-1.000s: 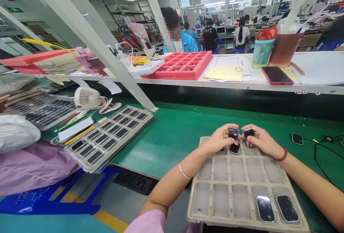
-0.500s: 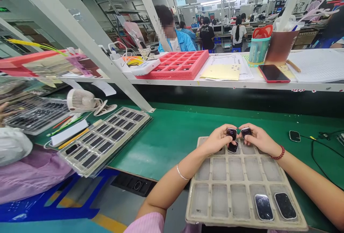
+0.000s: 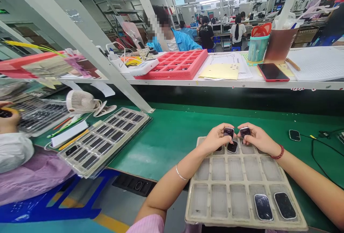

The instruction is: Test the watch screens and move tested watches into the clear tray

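Tray (image 3: pixel 234 182), pale, moulded, thick-ribbed, with rounded rectangular pockets in three rows of five; placed toward the right of the green bench (image 3: pixel 166 139), its near edge at or past the bench's front edge. Left hand (image 3: pixel 218 138): thumb and fingers closed on one watch (image 3: pixel 228 131), over the tray's far edge. Right hand (image 3: pixel 257 138): thumb and fingertips pinching a second watch (image 3: pixel 245 132), near the first but apart from it. Pockets occupied: two by the tray's near right corner, with an inner watch (image 3: pixel 263 207) and a corner watch (image 3: pixel 285 205); one in the far row, with a third watch (image 3: pixel 232 146) just below the left thumb; beside that, a dark piece mostly hidden. Outstanding, by judgement: both held watches not yet set down; three near-row pockets and the whole middle row unfilled; far row too covered to count; whether filling or unloading, cannot tell. Materials: watches of glossy black glass, flat, round-cornered, with silvery rims; bracelet (image 3: pixel 281 153) of small reddish beads; bench smooth, faintly shiny. Also on the bench: loose watch (image 3: pixel 294 135) toward the right edge; plastic tray (image 3: pixel 117 142) of flat dark slabs toward the left; white fan (image 3: pixel 79 101), ribbed, behind it.
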Demonstrator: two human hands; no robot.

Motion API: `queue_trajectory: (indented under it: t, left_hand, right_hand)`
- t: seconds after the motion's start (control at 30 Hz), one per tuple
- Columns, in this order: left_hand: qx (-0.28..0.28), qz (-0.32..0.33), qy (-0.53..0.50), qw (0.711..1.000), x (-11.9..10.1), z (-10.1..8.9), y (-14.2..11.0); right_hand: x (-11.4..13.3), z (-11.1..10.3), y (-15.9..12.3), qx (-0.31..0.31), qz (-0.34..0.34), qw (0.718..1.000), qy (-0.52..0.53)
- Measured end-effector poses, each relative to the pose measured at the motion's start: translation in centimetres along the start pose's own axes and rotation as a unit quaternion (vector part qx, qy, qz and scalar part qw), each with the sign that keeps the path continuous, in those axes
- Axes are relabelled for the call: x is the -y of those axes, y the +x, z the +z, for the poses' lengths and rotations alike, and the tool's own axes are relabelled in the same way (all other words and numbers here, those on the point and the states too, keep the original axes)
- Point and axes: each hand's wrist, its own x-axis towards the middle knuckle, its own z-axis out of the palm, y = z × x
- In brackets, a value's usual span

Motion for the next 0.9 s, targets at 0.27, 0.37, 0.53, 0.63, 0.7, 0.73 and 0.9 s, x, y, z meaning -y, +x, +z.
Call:
queue_trajectory:
  t: [0.27,0.37,0.53,0.63,0.7,0.73,0.9]
  left_hand:
    - [-0.015,0.006,-0.002,1.000,0.47,-0.25,0.29]
    - [-0.017,0.006,0.001,1.000,0.44,-0.24,0.33]
    - [-0.023,0.000,0.003,1.000,0.40,-0.19,0.34]
    - [-0.026,-0.011,0.009,1.000,0.47,-0.21,0.41]
    - [-0.028,-0.013,0.011,0.999,0.56,-0.25,0.49]
    - [-0.030,-0.012,0.012,0.999,0.63,-0.28,0.53]
    - [-0.038,0.001,0.011,0.999,0.94,-0.42,0.74]
  right_hand:
    - [-0.05,0.02,0.05,-0.004,0.000,1.000,0.031]
    - [-0.16,-0.03,0.06,-0.003,0.000,1.000,0.030]
    - [-0.23,-0.10,0.10,0.006,0.003,1.000,0.021]
    - [-0.33,-0.17,0.16,0.011,0.001,1.000,0.021]
    - [-0.39,-0.20,0.20,0.012,0.000,1.000,0.020]
    - [-0.40,-0.21,0.21,0.010,-0.001,1.000,0.020]
    - [-0.39,-0.19,0.27,0.009,-0.002,1.000,0.028]
